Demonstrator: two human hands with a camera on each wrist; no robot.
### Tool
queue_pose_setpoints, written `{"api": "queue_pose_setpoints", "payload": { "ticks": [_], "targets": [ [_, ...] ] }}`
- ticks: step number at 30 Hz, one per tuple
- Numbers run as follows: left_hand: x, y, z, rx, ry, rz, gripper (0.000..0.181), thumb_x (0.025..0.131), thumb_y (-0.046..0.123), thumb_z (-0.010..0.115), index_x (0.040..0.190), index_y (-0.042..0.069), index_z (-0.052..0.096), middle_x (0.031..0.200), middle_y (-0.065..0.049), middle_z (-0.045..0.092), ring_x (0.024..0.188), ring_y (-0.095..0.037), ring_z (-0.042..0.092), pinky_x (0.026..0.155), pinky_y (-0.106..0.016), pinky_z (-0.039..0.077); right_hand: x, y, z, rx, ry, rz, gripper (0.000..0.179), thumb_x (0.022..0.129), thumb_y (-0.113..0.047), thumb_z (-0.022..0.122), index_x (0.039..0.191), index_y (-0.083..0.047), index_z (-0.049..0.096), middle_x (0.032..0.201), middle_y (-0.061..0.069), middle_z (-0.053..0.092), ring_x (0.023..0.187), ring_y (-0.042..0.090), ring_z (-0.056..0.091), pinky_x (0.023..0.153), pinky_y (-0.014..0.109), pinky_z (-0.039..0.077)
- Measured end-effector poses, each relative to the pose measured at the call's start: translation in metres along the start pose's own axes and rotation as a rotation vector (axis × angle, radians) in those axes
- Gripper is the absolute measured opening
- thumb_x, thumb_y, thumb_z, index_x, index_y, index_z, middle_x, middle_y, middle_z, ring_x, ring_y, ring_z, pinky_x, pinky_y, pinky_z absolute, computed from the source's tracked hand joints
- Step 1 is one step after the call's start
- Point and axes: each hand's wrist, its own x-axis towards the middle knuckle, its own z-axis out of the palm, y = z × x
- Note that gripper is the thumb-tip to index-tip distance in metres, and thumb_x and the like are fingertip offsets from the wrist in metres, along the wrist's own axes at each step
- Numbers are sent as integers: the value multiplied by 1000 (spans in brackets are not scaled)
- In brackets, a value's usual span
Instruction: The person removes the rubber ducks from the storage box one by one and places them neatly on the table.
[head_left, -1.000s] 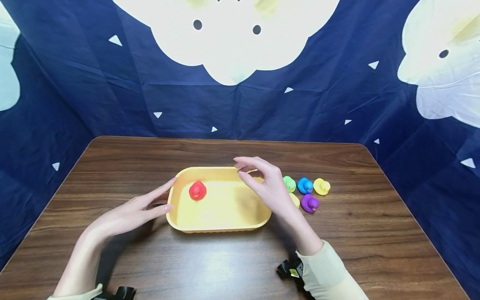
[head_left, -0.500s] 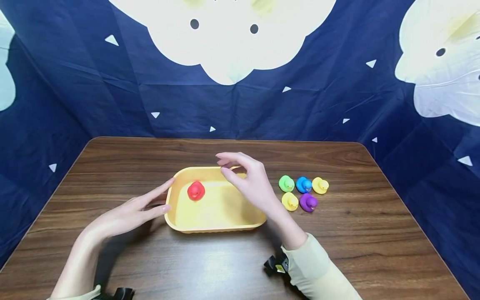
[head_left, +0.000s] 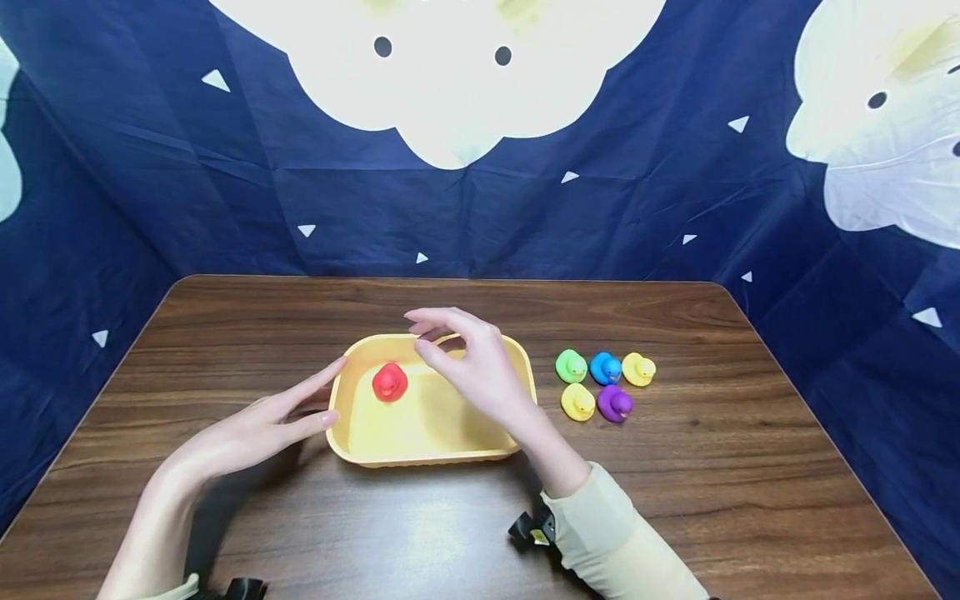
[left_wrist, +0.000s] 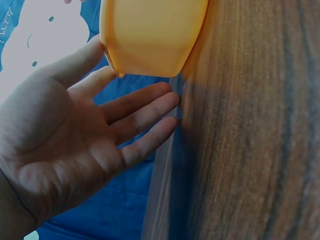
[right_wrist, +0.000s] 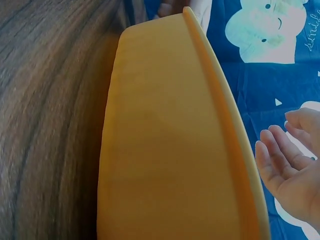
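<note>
A yellow plastic tray [head_left: 405,429] with rounded corners rests on the wooden table, and a red rubber duck [head_left: 390,382] sits inside toward its left end. My left hand [head_left: 258,427] touches the tray's left end with thumb and index fingertips; in the left wrist view its other fingers [left_wrist: 145,107] stretch out below the rim. Above the tray's right half hovers my right hand [head_left: 480,367], its fingers loosely bent and nothing between them. The right wrist view shows that hand [right_wrist: 295,165] beyond the tray's long side wall [right_wrist: 165,130].
Right of the tray stand several more rubber ducks: a green duck [head_left: 572,367], a blue duck [head_left: 605,368], a yellow duck [head_left: 638,369], another yellow duck [head_left: 578,402] and a purple duck [head_left: 615,404]. A dark blue curtain [head_left: 360,217] hangs behind the table [head_left: 712,483].
My right hand has moved left over the tray, uncovering the near yellow duck and the tray's right end. The left hand stays at the tray's left end.
</note>
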Motion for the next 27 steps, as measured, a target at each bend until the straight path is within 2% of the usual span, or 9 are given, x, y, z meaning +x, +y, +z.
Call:
{"api": "queue_pose_setpoints", "payload": {
  "ticks": [6,10,16,21,27],
  "targets": [
    [-1,1,0,-3,0,-10,68,106,49,53,162,48,15,155,-7,53,141,-26,50,99,-22,48,3,-1,8,7,1,-3,31,96,-9,72,126,-10,72,108,6,77,100,14,71,87,35,61],
    [-2,2,0,-1,-2,-9,68,106,49,52,163,47,14,156,-8,52,142,-28,49,102,-30,48,5,-1,14,-7,16,-7,29,95,-9,72,124,-10,73,107,8,77,99,15,71,85,36,61],
    [-1,1,0,4,1,-5,69,106,48,52,163,45,15,156,-8,52,143,-27,48,101,-24,47,8,1,21,-18,27,5,28,95,-9,72,123,-11,73,106,10,78,99,16,72,82,27,60],
    [-2,1,-1,7,-2,5,69,106,47,52,163,45,14,155,-10,53,143,-29,49,103,-31,48,10,5,27,-27,21,26,29,94,-9,73,123,-11,73,106,9,78,98,15,72,82,26,60],
    [-3,1,-2,7,2,36,69,107,43,53,164,43,15,154,-12,54,141,-28,51,99,-21,47,12,8,35,-27,3,65,29,94,-8,72,123,-11,73,105,7,78,96,13,73,83,29,61]
  ]
}}
